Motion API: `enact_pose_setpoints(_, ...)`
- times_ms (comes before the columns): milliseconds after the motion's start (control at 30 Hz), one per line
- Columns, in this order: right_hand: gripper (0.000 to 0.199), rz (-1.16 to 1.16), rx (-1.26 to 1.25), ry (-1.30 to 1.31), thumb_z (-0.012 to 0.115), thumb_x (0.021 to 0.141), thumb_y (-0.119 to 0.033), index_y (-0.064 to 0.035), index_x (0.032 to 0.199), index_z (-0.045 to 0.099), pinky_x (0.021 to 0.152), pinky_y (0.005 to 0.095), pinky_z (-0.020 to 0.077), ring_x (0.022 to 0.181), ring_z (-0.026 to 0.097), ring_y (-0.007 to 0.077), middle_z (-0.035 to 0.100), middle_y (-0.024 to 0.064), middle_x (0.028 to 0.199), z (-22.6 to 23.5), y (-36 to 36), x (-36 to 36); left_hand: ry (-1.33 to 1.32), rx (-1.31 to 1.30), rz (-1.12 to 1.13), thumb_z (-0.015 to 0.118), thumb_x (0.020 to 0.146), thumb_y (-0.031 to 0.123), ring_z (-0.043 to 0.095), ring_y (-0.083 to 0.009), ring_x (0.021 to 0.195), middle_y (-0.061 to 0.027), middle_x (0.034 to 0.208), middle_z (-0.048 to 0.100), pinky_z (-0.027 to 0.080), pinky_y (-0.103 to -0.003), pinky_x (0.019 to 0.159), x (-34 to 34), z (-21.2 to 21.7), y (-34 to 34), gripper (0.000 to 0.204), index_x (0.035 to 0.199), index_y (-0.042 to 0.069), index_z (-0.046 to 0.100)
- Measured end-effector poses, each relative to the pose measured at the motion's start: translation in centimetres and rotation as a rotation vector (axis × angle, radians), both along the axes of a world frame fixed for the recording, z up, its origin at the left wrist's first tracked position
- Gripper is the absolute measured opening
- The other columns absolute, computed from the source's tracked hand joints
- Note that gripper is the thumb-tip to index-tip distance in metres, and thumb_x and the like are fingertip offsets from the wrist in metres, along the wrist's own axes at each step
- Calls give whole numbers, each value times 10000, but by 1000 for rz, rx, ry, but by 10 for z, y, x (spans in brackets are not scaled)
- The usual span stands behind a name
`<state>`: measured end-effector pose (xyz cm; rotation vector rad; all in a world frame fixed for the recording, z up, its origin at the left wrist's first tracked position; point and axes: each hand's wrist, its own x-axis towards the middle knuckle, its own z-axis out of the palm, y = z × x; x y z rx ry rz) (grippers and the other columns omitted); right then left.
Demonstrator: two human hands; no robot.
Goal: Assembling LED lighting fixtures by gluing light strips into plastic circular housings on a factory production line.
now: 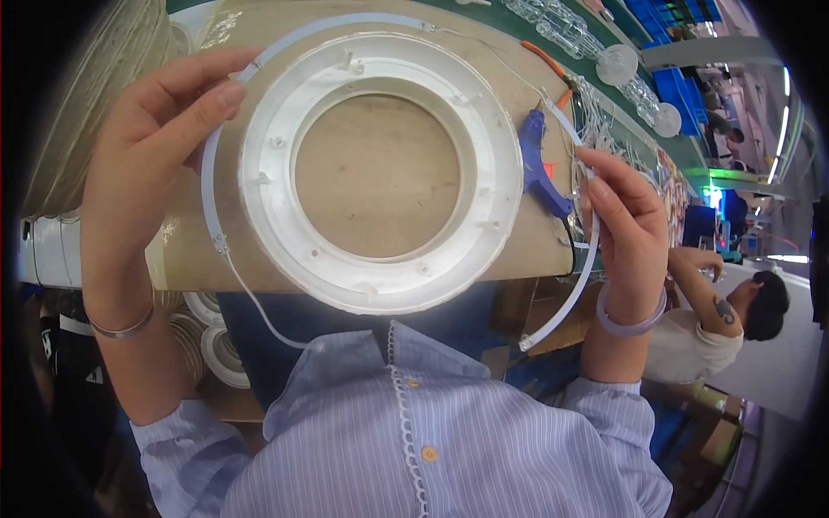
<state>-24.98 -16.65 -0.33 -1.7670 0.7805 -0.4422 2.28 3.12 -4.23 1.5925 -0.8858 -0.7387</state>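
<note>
A white plastic ring [269, 203] with small posts inside lies at the table's front edge, its round opening showing the brown board below. My left hand [160, 129] pinches a thin white LED strip [209, 186] between thumb and fingers, at the ring's upper left. That strip curves around the outside of the ring, and a thin white wire hangs from its lower end toward my shirt. To the right of the ring, my right hand [626, 211] pinches a second LED strip [577, 295]; its free end hangs past the table edge. A wire links the strips along the far side.
A blue glue gun [537, 168] with an orange trigger lies between the ring and my right hand. Loose white wires [596, 112] and clear stemmed pieces [617, 65] are behind it. More white rings [223, 356] are stacked below left. A person [704, 332] sits at the right.
</note>
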Motion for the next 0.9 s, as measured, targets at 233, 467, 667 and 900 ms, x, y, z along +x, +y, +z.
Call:
enact_pose_setpoints(233, 266, -39, 148, 1, 491, 805, -43, 38, 1056, 523, 513, 157, 364, 590, 478, 63, 542, 48, 731, -7, 17, -17, -125, 18, -73, 524, 829, 173, 497, -38, 749, 18, 815, 550, 398, -165, 647, -5, 9, -17, 288, 1084, 39, 537)
enact_pose_setpoints(467, 268, 210, -397, 57, 535, 677, 61, 16, 935, 593, 623, 233, 457, 657, 571, 172, 575, 91, 739, 0, 41, -17, -575, 93, -179, 518, 817, 89, 537, -100, 698, -64, 758, 609, 431, -231, 661, -26, 71, -62, 177, 954, 2, 589)
enact_pose_setpoints(667, 427, 617, -1344, 23, 573, 489, -67, -31, 912, 623, 379, 216, 314, 461, 398, 95, 426, -16, 591, -9, 45, -32, -634, 63, -507, 523, 786, 71, 548, -142, 739, -70, 797, 588, 432, -262, 694, -8, 33, -104, 158, 913, 17, 598)
enact_pose_setpoints(900, 341, 595, -1322, -214, 587, 473, -55, -6, 807, 633, 376, 190, 257, 462, 377, 82, 434, -3, 598, -27, 65, -14, -1304, -41, -604, 537, 702, 41, 568, -223, 743, -103, 743, 574, 447, -323, 661, -24, 43, -113, 164, 852, 39, 603)
